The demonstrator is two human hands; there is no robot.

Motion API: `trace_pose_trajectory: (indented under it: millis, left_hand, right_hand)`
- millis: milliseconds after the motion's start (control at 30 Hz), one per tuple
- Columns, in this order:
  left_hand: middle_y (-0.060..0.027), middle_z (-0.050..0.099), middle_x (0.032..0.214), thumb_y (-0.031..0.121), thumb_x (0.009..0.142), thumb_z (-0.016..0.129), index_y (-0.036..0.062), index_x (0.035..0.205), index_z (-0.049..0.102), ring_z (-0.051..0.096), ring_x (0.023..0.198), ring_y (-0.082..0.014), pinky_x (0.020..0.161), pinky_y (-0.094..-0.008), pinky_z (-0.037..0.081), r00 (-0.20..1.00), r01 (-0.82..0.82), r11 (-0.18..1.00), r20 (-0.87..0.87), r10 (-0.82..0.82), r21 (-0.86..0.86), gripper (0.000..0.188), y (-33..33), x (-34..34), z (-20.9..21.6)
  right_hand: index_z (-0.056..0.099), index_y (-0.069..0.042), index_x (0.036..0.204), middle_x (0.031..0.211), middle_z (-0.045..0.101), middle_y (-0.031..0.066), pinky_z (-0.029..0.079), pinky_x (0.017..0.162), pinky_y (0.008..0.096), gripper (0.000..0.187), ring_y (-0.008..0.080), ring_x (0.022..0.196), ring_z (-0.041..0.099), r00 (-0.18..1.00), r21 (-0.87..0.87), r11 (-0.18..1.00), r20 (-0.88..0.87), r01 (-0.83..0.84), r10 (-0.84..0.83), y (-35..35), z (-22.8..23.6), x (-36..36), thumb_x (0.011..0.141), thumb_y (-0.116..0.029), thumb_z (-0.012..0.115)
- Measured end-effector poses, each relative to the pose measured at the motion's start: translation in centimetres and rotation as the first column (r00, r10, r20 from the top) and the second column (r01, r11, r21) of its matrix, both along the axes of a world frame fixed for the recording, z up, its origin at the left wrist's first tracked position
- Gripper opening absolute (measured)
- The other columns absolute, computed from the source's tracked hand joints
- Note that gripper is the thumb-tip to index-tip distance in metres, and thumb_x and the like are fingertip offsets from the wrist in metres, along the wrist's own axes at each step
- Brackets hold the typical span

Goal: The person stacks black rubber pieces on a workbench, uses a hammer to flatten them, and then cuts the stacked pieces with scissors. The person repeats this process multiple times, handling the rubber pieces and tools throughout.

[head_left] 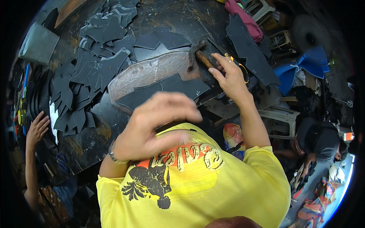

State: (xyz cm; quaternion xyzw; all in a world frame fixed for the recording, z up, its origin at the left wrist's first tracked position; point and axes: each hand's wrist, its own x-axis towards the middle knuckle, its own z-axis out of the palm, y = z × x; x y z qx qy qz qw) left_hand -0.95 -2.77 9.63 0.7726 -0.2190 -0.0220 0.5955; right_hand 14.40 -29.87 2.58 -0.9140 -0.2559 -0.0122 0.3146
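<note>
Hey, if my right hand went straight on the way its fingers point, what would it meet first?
Your right hand would likely meet the wooden hammer handle first; it's so close they may be touching, though depth is unclear.

The left fingers (178, 112) could slide over the slab (150, 71) between the two black pieces (165, 90). Piles (100, 68) block the left side, and the hammer (204, 59) stands in the way on the right.
</note>
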Motion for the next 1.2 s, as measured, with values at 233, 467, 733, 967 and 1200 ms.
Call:
trace_pose_trajectory:
  millis: [233,467,733,967,1200]
  left_hand:
    - [-0.0149,0.063,0.126,0.019,0.089,0.078,0.0072,0.135,0.062,0.061,0.115,-0.033,0.099,-0.0431,0.05,0.838,-0.54,0.727,0.35,0.418,0.424,0.05,-0.6,3.4,-8.9]
    - [-0.0093,0.062,0.133,-0.002,0.095,0.065,0.0085,0.144,0.057,0.066,0.112,-0.0172,0.097,-0.031,0.054,0.827,-0.561,0.822,0.124,0.549,0.1,0.051,1.2,4.0,-10.2]
    - [-0.0077,0.06,0.13,-0.005,0.095,0.063,0.0075,0.144,0.056,0.066,0.11,-0.0154,0.096,-0.0295,0.054,0.816,-0.576,0.812,-0.019,0.577,-0.094,0.052,1.8,4.3,-10.9]
    - [-0.0085,0.06,0.128,-0.004,0.093,0.067,0.0058,0.14,0.059,0.066,0.109,-0.0157,0.094,-0.0296,0.055,0.823,-0.566,0.824,0.071,0.563,0.016,0.049,1.7,4.3,-10.3]
    - [-0.0089,0.061,0.128,-0.004,0.092,0.067,0.005,0.137,0.062,0.067,0.107,-0.0161,0.092,-0.0295,0.055,0.814,-0.578,0.816,0.077,0.575,0.008,0.046,1.6,4.4,-10.3]
  right_hand:
    - [0.06,-0.011,0.142,0.115,0.071,0.0177,0.053,0.095,0.0414,0.056,0.0338,0.106,0.069,0.989,-0.003,0.995,0.105,-0.101,0.101,4.0,-0.2,6.7,0.09,-0.024,0.076]
    - [0.05,-0.019,0.152,0.127,0.069,0.0168,0.049,0.105,0.0434,0.08,0.0353,0.12,0.062,0.978,-0.111,0.973,0.011,-0.205,0.207,9.9,-2.2,11.0,0.08,-0.02,0.085]
    - [0.047,-0.017,0.153,0.131,0.064,0.016,0.047,0.108,0.0427,0.088,0.0361,0.128,0.057,0.973,-0.173,0.959,-0.099,-0.224,0.21,11.2,-2.1,10.6,0.075,-0.011,0.087]
    - [0.064,-0.011,0.137,0.136,0.059,0.0143,0.045,0.112,0.0418,0.072,0.0343,0.132,0.054,0.986,-0.243,0.955,-0.064,-0.168,0.156,11.1,-2.6,11.3,0.071,-0.023,0.09]
    - [0.066,-0.009,0.128,0.13,0.063,0.0148,0.046,0.11,0.0414,0.065,0.0354,0.128,0.058,0.986,-0.186,0.972,-0.111,-0.147,0.128,11.3,-2.4,11.6,0.069,-0.019,0.091]
